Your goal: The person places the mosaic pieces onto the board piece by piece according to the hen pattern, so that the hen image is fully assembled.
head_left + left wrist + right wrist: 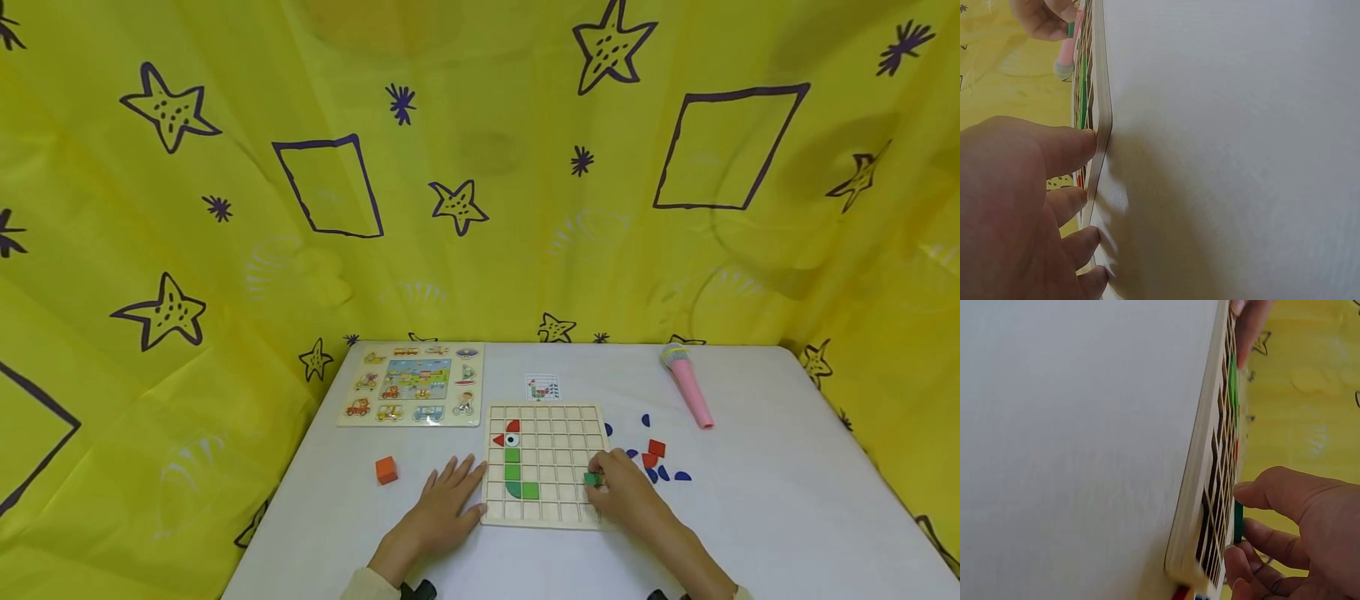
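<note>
A wooden grid board (555, 508) lies on the white table. Its left columns hold a red quarter-round tile (513, 426), a red triangle (498, 440), an eye tile (512, 439), green squares (512, 456) and a green quarter-round tile (513, 490). My left hand (444, 508) rests beside the board with fingers spread, thumb and fingertips at its left edge. In the right wrist view, my right hand (1310, 531) pinches a green tile (1239, 522) between thumb and fingers, close over the grid. The head view puts that tile over the board's right columns.
Blue half-round tiles (682, 476) and red tiles (657, 448) lie scattered right of the board. A pattern card (543, 387) sits behind it. Farther off are a picture puzzle (408, 417) and a pink toy microphone (692, 390). An orange cube (386, 470) stands at left.
</note>
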{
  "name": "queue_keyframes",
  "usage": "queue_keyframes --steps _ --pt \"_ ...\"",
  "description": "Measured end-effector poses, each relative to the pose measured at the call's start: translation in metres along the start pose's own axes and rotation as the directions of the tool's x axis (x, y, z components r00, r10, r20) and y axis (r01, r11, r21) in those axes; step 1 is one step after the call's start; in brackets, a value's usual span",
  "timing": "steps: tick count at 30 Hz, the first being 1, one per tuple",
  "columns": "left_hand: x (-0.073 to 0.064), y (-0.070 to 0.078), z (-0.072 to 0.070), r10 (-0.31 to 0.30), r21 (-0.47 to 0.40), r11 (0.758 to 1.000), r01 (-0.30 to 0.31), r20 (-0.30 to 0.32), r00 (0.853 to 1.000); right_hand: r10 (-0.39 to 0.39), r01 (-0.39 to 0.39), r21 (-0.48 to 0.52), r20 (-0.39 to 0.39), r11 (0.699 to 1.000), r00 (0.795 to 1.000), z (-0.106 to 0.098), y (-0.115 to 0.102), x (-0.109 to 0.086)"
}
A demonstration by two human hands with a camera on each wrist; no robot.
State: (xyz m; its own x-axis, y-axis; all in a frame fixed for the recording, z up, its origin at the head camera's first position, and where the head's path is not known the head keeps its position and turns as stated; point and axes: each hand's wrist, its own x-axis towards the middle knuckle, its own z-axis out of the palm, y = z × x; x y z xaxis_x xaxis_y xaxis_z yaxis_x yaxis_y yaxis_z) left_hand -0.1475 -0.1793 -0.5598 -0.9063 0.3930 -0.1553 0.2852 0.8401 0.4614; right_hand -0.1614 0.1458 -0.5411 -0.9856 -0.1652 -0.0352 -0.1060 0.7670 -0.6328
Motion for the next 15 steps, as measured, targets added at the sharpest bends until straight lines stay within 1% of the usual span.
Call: queue_keyframes --steps 4,8,11,15 --pt "0.0 0.0 -0.001 0.004 -0.003 1.0 -0.004 0.0 1.0 -0.016 0.016 -0.002 0.024 1.0 1.0 0.014 -0.012 0.004" --pt "0.0 0.0 -0.001 0.008 -0.007 1.0 -0.008 -0.003 1.0 -0.055 0.055 -0.012 0.031 0.998 0.998 0.024 -0.02 0.007" --pt "0.0 0.0 -0.001 0.008 -0.01 1.0 -0.008 -0.004 1.0 -0.092 0.093 -0.027 0.03 0.995 0.995 0.03 -0.025 0.009" --pt "0.0 0.0 -0.001 0.006 -0.007 1.0 -0.006 -0.003 1.0 -0.116 0.118 -0.035 0.05 0.992 0.992 0.036 -0.031 0.009"
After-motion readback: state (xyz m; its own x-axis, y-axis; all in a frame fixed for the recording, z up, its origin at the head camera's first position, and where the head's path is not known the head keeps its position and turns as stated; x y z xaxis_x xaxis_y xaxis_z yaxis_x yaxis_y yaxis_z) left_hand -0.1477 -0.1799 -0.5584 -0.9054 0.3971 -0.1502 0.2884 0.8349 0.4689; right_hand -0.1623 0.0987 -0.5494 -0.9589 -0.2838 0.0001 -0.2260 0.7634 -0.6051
